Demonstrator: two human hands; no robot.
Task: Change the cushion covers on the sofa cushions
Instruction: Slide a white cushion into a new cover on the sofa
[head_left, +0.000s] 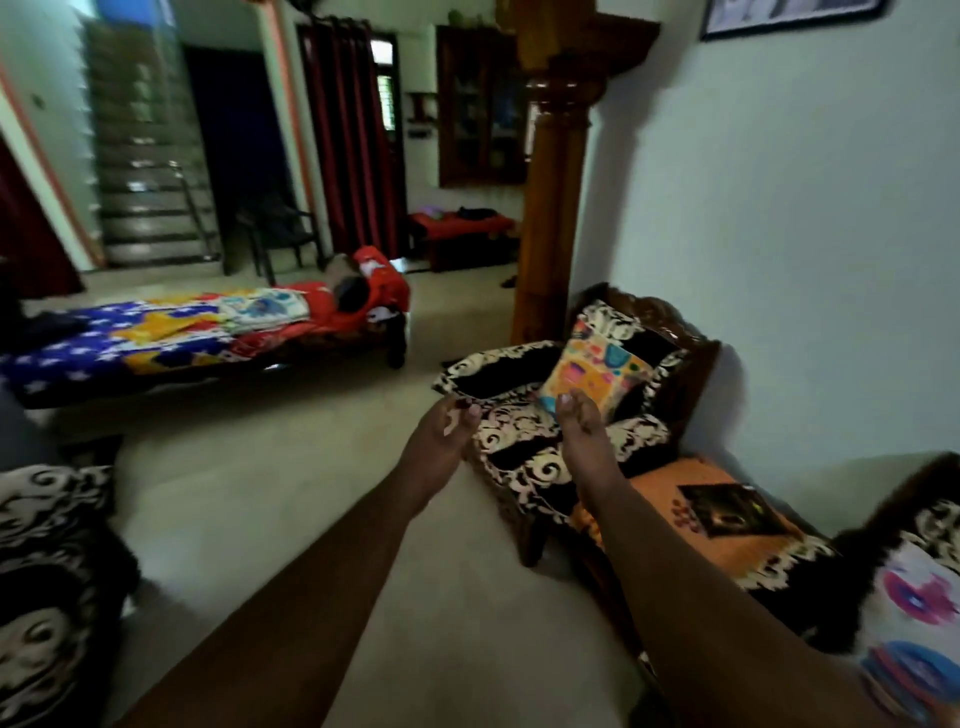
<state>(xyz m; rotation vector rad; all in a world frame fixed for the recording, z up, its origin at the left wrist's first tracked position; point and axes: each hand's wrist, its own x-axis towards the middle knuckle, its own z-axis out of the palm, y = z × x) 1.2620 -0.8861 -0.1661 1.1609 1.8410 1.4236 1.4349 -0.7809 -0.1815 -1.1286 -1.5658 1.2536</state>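
Low bed (156, 338) at left, blue starred sheet, red and yellow bedding; person (348, 286) lying at its far end. Dark plastic chair (280, 228) behind bed, beside maroon curtain (348, 135). Staircase (145, 171) at far left. Carved wooden pillar (558, 171) mid-room. Wooden cabinet (478, 109) on far wall, red-topped bench (462, 231) below. Framed picture (789, 13) top right on pale wall (779, 218). Dark book (727, 512) on orange cloth (691, 514), right. Floor (291, 483) pale, bare.

right hand (577, 415) overlaps the colourful cushion (597, 376); contact unclear. bottom-right cushion (914, 629) cut off by the frame edge.
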